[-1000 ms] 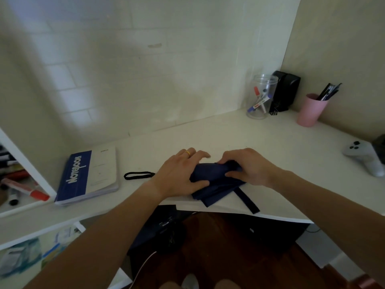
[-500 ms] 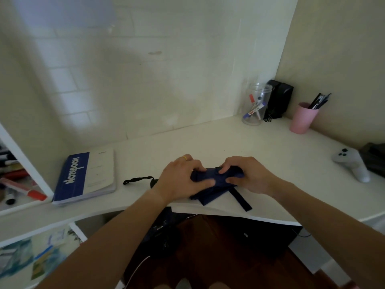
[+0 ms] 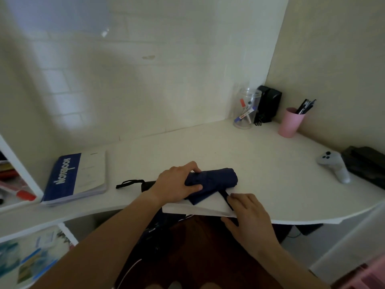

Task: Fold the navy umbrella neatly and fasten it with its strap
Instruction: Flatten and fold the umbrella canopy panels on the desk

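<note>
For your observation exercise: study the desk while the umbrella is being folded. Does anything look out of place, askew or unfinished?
The navy umbrella is rolled, but its strap trails loose toward the desk edge, unfastened, and a fabric flap sticks out underneath. The left hand grips the roll; the right hand touches the strap. Nothing is spilled or damaged.

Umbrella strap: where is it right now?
In the head view the strap trails loose from the rolled umbrella toward the desk's near edge, at the right hand's fingertips.
</note>
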Demonstrator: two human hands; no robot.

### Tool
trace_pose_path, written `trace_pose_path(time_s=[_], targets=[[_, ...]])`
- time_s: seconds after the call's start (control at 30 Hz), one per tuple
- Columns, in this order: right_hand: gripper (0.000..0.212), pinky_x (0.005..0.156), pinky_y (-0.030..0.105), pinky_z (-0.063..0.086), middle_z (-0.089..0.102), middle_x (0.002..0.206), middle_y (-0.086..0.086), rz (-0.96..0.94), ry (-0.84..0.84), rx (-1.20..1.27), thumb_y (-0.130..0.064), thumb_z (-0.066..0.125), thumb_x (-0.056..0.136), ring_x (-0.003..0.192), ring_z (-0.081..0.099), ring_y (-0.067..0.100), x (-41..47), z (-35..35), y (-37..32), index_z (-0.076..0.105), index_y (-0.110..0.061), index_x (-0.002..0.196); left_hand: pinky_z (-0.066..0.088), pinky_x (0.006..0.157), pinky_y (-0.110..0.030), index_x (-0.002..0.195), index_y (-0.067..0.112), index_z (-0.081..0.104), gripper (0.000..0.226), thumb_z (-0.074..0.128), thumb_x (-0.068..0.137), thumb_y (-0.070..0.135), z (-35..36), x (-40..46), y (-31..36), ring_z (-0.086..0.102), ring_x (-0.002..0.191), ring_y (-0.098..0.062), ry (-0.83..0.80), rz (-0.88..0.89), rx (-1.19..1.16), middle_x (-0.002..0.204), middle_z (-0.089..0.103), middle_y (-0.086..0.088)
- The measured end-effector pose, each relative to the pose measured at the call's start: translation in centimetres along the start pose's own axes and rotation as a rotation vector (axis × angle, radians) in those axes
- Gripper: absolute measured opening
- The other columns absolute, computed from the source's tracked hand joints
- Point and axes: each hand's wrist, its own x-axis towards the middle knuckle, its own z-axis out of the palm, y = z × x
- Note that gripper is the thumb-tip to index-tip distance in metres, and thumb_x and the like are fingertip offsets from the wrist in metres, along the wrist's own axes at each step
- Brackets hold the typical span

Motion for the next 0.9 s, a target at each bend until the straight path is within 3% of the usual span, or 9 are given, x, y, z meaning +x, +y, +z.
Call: trace_pose_path(time_s=[0.1,0.2,0.37,0.63,0.73,0.83,0.9], targets=[[0.036,0.071,0.03,0.057,0.069,0.096,-0.003,-0.032,0.028,0.058,-0.011,0.089,0.066,0.087,0.06,0.018,0.1,0.1,-0.3,0.076,-0.014,0.1,0.055,0.077,-0.043,0.115,0.037,0.049,0.036,0.069,0.088,0.052,-0.1,-0.2,0.6,0.065,0.087,-0.018,0.013,-0.006,0.025,0.097,0.072,0.004],[0.029,0.066,0.026,0.054,0.066,0.086,-0.005,-0.089,0.041,0.098,-0.003,0.086,0.065,0.08,0.058,0.015,0.4,-0.1,-0.5,0.079,-0.017,0.09,0.055,0.079,-0.041,0.114,0.038,0.051,0.036,0.07,0.087,0.052,0.1,-0.2,1.1,0.066,0.088,-0.017,0.035,-0.038,-0.031,0.096,0.073,0.004],[0.026,0.059,0.026,0.054,0.065,0.077,-0.006,-0.157,0.043,0.129,-0.005,0.089,0.064,0.072,0.058,0.014,0.6,-0.2,-0.3,0.08,-0.017,0.085,0.056,0.081,-0.044,0.115,0.04,0.05,0.04,0.072,0.085,0.054,1.0,0.4,2.3,0.067,0.092,-0.017,0.037,-0.034,-0.073,0.104,0.073,0.005],[0.022,0.055,0.023,0.051,0.066,0.073,-0.008,-0.189,0.026,0.234,-0.009,0.091,0.065,0.067,0.058,0.012,0.7,-0.6,0.3,0.082,-0.019,0.082,0.049,0.092,-0.042,0.133,0.028,0.053,0.054,0.072,0.086,0.047,1.9,1.2,3.8,0.062,0.11,-0.022,0.13,0.056,0.184,0.122,0.067,0.002],[0.019,0.056,0.021,0.048,0.067,0.074,-0.007,-0.211,0.006,0.245,-0.006,0.088,0.068,0.065,0.06,0.013,1.0,-1.2,0.2,0.081,-0.02,0.079,0.047,0.085,-0.041,0.127,0.023,0.062,0.048,0.072,0.085,0.044,2.6,0.6,3.5,0.063,0.104,-0.023,0.2,0.155,0.24,0.115,0.068,0.0],[0.013,0.062,0.027,0.052,0.07,0.081,-0.004,-0.201,0.002,0.259,-0.007,0.077,0.079,0.072,0.064,0.017,2.8,-2.6,0.9,0.079,-0.019,0.083,0.047,0.078,-0.04,0.117,0.024,0.066,0.043,0.073,0.079,0.043,3.0,0.1,3.5,0.062,0.095,-0.02,0.267,0.19,0.268,0.105,0.068,0.003],[0.014,0.071,0.017,0.049,0.073,0.087,-0.003,-0.179,-0.018,0.303,-0.008,0.074,0.082,0.077,0.066,0.014,3.9,-3.2,1.4,0.079,-0.018,0.089,0.048,0.076,-0.04,0.112,0.025,0.067,0.041,0.075,0.076,0.043,3.1,-0.1,3.5,0.062,0.093,-0.019,0.294,0.195,0.274,0.102,0.067,0.004]])
